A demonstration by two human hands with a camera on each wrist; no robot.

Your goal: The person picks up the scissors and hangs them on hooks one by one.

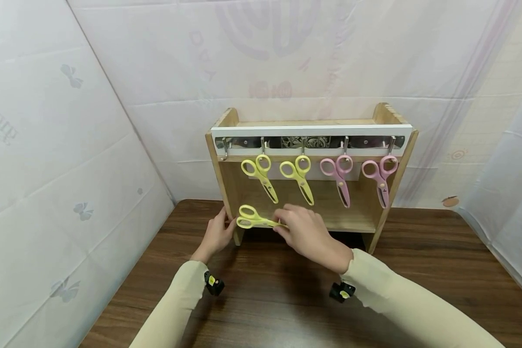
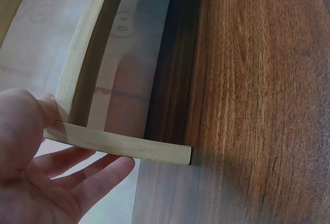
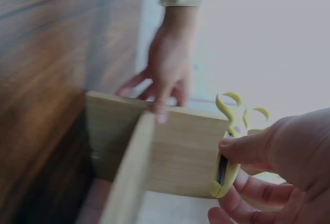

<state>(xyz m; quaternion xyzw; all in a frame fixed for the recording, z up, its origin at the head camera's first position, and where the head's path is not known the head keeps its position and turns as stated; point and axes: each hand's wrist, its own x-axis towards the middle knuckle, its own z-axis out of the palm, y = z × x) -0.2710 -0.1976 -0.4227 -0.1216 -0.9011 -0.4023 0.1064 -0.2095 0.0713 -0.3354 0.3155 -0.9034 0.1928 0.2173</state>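
My right hand (image 1: 306, 232) pinches a pair of yellow scissors (image 1: 251, 218) by the blades, between thumb and fingers. Its handle loops point left in the head view, in front of the lower shelf board. In the right wrist view the yellow scissors (image 3: 225, 175) have the thumb across the blades. My left hand (image 1: 217, 233) holds the left side panel (image 2: 124, 145) of a wooden rack, thumb at its front edge and fingers along the outer face. The leftmost hook (image 1: 224, 151) on the rack carries nothing.
Two yellow scissors (image 1: 261, 176) and two pink scissors (image 1: 339, 179) hang from the other hooks on the white front rail (image 1: 309, 130). The rack stands on a dark wooden table (image 1: 261, 299). Pale patterned sheets (image 1: 156, 63) line the back and sides.
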